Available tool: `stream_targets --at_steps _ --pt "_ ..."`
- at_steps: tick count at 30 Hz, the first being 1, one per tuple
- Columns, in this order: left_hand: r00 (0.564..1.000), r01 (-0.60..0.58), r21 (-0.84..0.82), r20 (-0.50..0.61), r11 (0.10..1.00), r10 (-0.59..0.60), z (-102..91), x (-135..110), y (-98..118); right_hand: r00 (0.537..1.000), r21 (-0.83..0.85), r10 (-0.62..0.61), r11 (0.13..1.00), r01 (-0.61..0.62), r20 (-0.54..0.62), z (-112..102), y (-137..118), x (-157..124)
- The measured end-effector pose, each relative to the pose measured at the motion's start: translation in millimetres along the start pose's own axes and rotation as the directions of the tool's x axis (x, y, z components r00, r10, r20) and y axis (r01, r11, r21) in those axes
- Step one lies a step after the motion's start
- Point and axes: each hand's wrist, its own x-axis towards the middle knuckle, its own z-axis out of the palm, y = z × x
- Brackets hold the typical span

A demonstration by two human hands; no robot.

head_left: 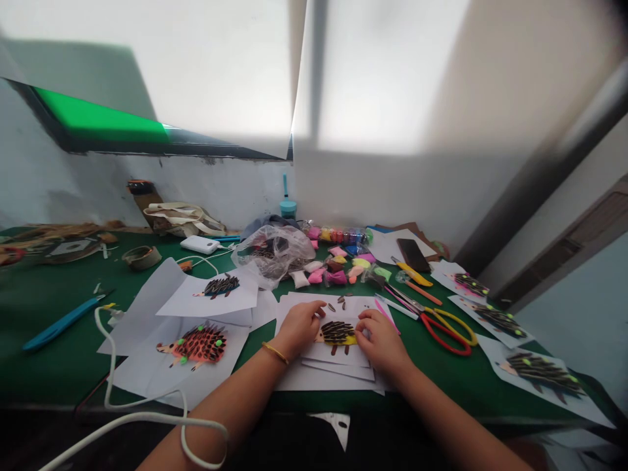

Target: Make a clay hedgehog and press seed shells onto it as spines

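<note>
On a stack of white paper lies a clay hedgehog with a yellow body, brown feet and rows of dark striped seeds as spines. My left hand rests at its head end, fingers loosely bent and slightly apart. At the opposite, yellow end, my right hand touches the edge with curled fingertips, thumb and forefinger apart. Nothing shows in either hand, though the undersides of the fingers are hidden. A few loose seeds lie on the paper just above the hedgehog.
Red-and-yellow scissors and a yellow cutter lie right. Packets of coloured clay and a plastic bag sit behind. Left are a pink hedgehog, a blue tool and a white cable. More hedgehog sheets line the right edge.
</note>
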Motion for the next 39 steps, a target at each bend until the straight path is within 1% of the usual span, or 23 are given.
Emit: stream_targets --at_steps 6,13,22,29,32,35,39 --pt "1.000 0.002 -0.001 0.001 1.000 -0.002 -0.1 0.7 0.1 0.999 -0.048 -0.036 0.998 0.037 0.007 -1.1 -6.3 3.1" --pt "1.000 -0.022 -0.005 -0.018 1.000 0.022 1.1 0.5 -1.9 0.998 -0.013 -0.069 0.998 0.069 -0.012 1.0 -5.0 1.0" --pt "1.000 -0.010 0.002 -0.014 1.000 0.010 1.3 -0.2 -2.0 1.000 0.078 -0.019 0.997 0.021 -0.021 4.1 0.5 -1.3" --pt "1.000 0.002 -0.006 -0.013 1.000 -0.002 -0.5 -1.3 -0.4 0.999 0.099 -0.028 0.995 0.030 -0.020 4.8 -0.2 -1.3" --pt "1.000 0.017 -0.006 -0.004 1.000 -0.017 -1.8 -1.7 0.7 0.998 0.125 -0.033 0.991 0.040 -0.061 3.8 0.0 -0.9" --pt "1.000 0.020 -0.006 0.001 1.000 -0.020 -2.2 -1.7 1.3 0.995 0.164 0.005 0.986 0.012 -0.103 3.0 1.9 -0.6" --pt "1.000 0.026 -0.004 -0.002 1.000 -0.026 -2.0 -2.0 1.2 0.992 0.206 0.058 0.978 -0.035 -0.108 3.3 4.2 0.3"
